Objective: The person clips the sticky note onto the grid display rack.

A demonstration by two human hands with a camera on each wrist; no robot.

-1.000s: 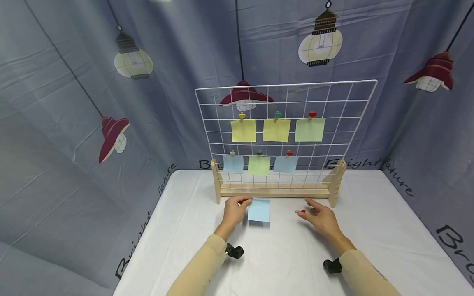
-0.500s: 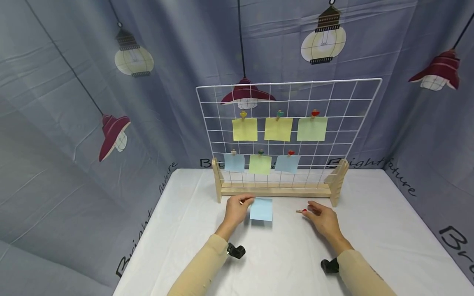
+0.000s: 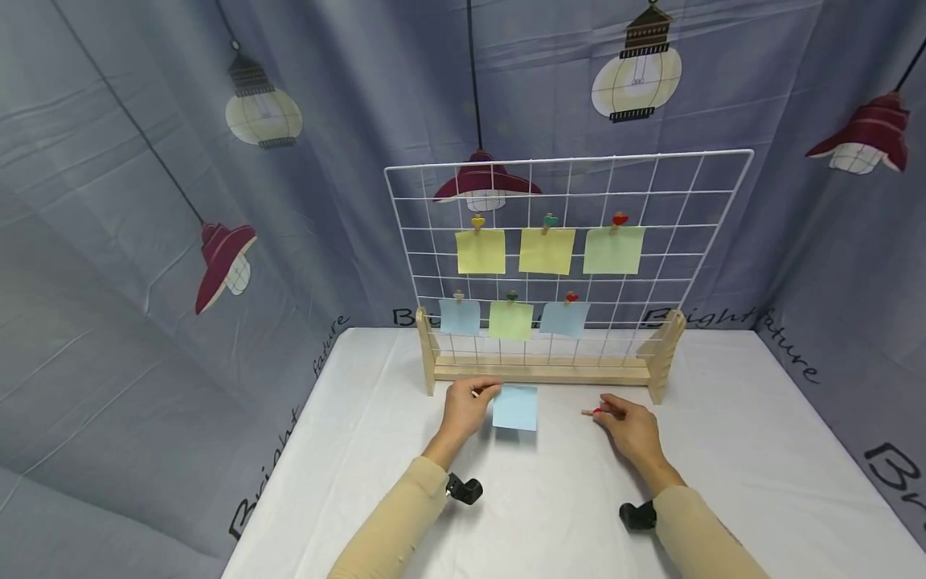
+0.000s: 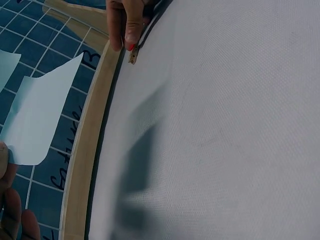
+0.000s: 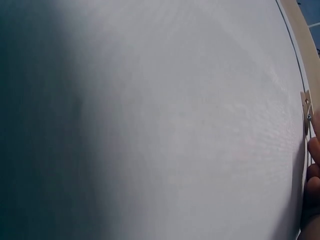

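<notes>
My left hand (image 3: 466, 404) pinches a blue sticky note (image 3: 515, 408) by its upper left corner, in front of the rack's wooden base. In the left wrist view the note (image 4: 42, 112) looks slightly bent and hangs over a dark shadow. My right hand (image 3: 633, 430) pinches a small wooden clothespin (image 3: 588, 412) with a red decoration, its tip pointing left toward the note. The right wrist view shows the clothespin (image 5: 306, 112) at the right edge beside my fingertips (image 5: 314, 147). A gap of white cloth lies between note and clothespin.
Behind the hands stands a white wire grid (image 3: 665, 241) on a wooden base (image 3: 542, 374). Two rows of yellow, green and blue notes (image 3: 481, 252) hang there from small decorated clothespins. The table (image 3: 550, 515) has a white cloth; a lamp-print curtain (image 3: 347, 185) surrounds it.
The head view has shifted slightly. My right fingers have drawn in around the clothespin, covering more of its red decoration. The left hand still holds the blue note.
</notes>
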